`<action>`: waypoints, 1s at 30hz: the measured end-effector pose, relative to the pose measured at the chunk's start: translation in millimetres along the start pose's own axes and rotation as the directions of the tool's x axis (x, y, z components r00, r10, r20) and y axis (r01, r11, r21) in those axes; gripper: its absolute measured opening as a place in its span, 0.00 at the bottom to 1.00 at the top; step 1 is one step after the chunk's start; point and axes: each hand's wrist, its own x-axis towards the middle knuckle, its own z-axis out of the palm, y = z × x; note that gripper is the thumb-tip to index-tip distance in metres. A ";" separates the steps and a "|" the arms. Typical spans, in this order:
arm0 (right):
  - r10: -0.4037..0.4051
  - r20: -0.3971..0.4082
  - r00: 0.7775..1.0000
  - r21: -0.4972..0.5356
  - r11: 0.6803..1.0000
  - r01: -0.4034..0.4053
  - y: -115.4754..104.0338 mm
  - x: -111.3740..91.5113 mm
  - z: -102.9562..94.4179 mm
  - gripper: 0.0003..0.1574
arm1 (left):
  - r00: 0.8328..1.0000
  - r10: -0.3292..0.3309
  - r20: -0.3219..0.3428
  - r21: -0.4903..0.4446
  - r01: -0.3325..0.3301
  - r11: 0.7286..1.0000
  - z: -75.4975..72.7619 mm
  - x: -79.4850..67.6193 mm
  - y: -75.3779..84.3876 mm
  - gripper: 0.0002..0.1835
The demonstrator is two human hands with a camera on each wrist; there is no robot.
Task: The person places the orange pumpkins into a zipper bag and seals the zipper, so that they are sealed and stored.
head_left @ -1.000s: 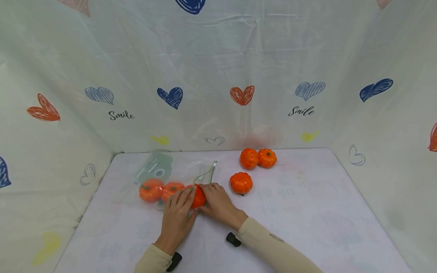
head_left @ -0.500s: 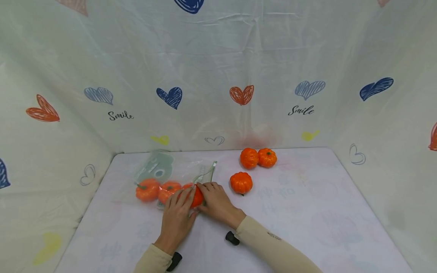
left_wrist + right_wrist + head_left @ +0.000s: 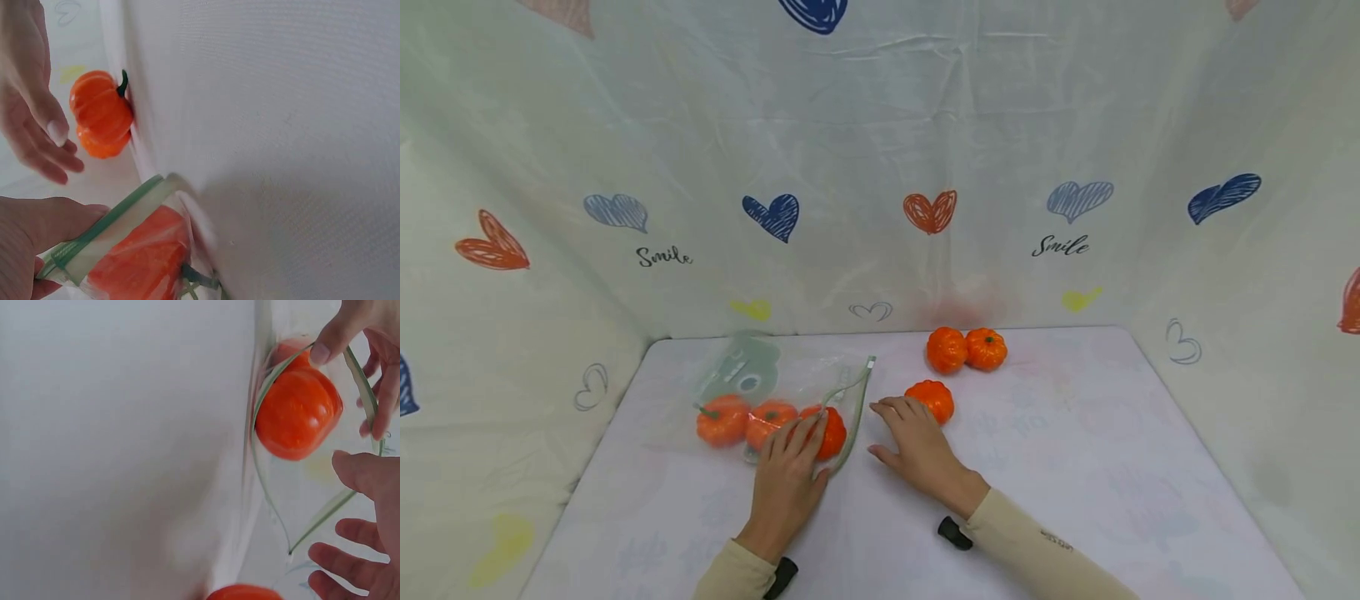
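Note:
A clear zip bag (image 3: 808,367) with a green rim lies on the table, holding three small orange pumpkins, among them a left one (image 3: 722,421) and a right one (image 3: 832,435) just inside the mouth. My left hand (image 3: 786,479) pinches the bag's rim (image 3: 115,215) between thumb and fingers, keeping the mouth apart, as the right wrist view shows. My right hand (image 3: 928,454) is off the bag, with relaxed, spread fingers and nothing in them. Its fingers overlap a loose pumpkin (image 3: 936,398) in the head view.
Two more pumpkins, one on the left (image 3: 947,350) and one on the right (image 3: 987,349), sit side by side near the table's back edge. Behind the white table (image 3: 1075,467) hangs a pale curtain (image 3: 865,125) printed with hearts.
My right hand has let go of the bag and its pumpkin and moved right, to the loose pumpkin. The bagged pumpkins have shifted slightly left. My left hand stays at the rim.

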 end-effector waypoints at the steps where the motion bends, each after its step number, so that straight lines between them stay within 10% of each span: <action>1: 0.004 -0.015 1.000 0.004 1.000 -0.004 2.7 -2.1 -2.0 0.40 | 1.000 -0.002 0.005 0.001 0.002 1.000 -0.3 -0.3 0.0 0.49; 16: 0.121 -0.258 0.958 -0.050 0.989 -0.138 45.4 -28.6 -15.4 0.48 | 1.000 -0.009 -0.013 -0.007 0.009 1.000 0.3 -1.7 0.1 0.48; 30: 0.267 -0.167 0.949 -0.038 0.960 -0.277 71.6 -34.1 -15.8 0.57 | 1.000 -0.011 -0.008 -0.022 0.011 1.000 1.5 0.7 0.4 0.48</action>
